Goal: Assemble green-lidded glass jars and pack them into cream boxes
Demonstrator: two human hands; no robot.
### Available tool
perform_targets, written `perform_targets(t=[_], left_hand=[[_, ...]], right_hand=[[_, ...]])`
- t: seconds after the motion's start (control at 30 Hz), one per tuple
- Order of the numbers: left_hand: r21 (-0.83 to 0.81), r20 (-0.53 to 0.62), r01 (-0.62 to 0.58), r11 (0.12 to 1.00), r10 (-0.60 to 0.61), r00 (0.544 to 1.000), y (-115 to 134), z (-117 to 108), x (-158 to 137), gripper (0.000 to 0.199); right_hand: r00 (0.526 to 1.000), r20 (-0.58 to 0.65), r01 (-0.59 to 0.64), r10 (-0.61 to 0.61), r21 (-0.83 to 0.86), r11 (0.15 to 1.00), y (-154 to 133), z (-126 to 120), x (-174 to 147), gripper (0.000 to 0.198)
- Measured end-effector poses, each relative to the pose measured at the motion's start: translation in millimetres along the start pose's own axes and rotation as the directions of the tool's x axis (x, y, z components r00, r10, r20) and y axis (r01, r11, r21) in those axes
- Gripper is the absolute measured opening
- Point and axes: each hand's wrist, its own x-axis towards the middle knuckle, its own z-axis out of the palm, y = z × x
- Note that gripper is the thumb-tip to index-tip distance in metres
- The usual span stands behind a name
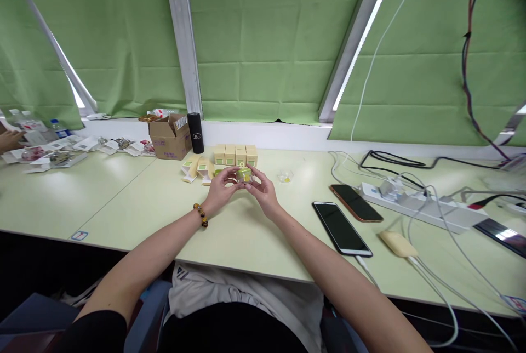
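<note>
A pale table (143, 227) bears yellow boxes (230, 155), phones (341, 229), a flask (196, 134).

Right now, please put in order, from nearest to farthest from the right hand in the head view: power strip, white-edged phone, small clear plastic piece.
From the right hand:
1. Small clear plastic piece: just right, slightly beyond.
2. White-edged phone: right, closer to the person.
3. Power strip: farthest right.

The person is wearing a black top (230, 331) with a short left sleeve (101, 332). A bracelet (201, 212) of rounded amber-and-dark beads is circling the left hand's (222, 191) wrist. Whitish cloth (246, 294), bearing a small dark label (181, 273), is covering the lap.
</note>
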Motion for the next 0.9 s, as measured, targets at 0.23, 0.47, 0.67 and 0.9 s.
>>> perform_targets(t=[0.23,0.47,0.67,0.9], left_hand=[[0.126,0.062,-0.063,0.99,0.055,0.997,-2,0,-5,0.048],[0.113,0.069,-0.155,0.981,0.148,0.987,2,-1,-6,0.05],[0.136,0.042,-0.194,0.972,0.19,0.981,8,-1,-5,0.036],[0.076,0.045,-0.116,0.99,0.113,0.993,5,-2,-4,0.04]], right_hand=[[0.992,-0.129,-0.029,0.006,-0.175,0.984,3,3,2,0.074],[0.991,-0.112,-0.061,0.079,0.155,0.986,-3,3,2,0.063],[0.978,-0.058,-0.161,0.199,0.395,0.904,-5,-1,6,0.055],[0.98,0.028,-0.188,0.198,0.467,0.864,-7,-1,5,0.035]])
